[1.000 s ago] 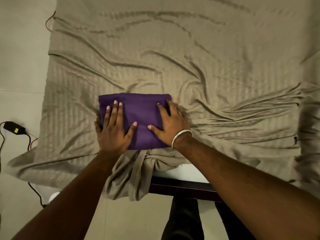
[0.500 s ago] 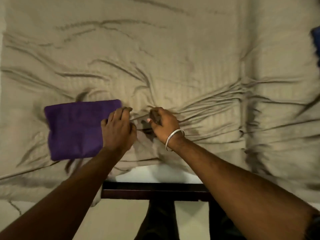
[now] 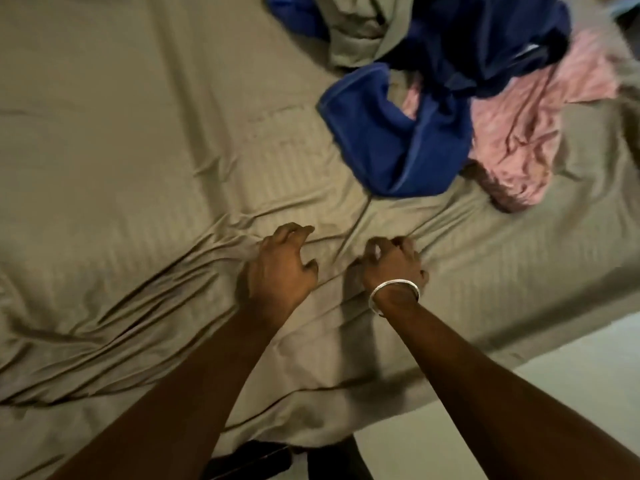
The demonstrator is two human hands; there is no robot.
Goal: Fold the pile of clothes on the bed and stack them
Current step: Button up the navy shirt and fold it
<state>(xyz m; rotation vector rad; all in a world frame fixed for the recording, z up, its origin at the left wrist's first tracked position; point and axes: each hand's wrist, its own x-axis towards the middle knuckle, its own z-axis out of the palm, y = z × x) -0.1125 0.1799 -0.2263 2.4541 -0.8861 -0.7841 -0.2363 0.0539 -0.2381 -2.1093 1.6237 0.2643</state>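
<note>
**Both hands over the sheet, clothes pile beyond**

Head view: The left hand (image 3: pixel 282 263) and right hand (image 3: pixel 391 261) reach out side by side over the wrinkled tan sheet (image 3: pixel 138 140) near the middle of the picture. Both show their backs to the camera with fingers loosely curled, the tips down at the sheet. Neither hand has any garment in it; whether the fingertips pinch the sheet's folds cannot be told through the blur. A silver bangle (image 3: pixel 393 292) circles the right wrist.

The pile of clothes (image 3: pixel 460 84) lies unfolded on the bed, up and to the right of the hands and well apart from them. In it a bright blue garment (image 3: pixel 391 140) lies nearest, its lower end pointing toward the hands. A pink cloth (image 3: pixel 519 147) spreads to its right, touching it. A dark navy garment (image 3: pixel 485 39) sits behind and partly over both. A bunched tan cloth (image 3: pixel 360 32) lies at the pile's far left.

The floor (image 3: pixel 519 410) shows pale at lower right, past the edge of the bed.
</note>
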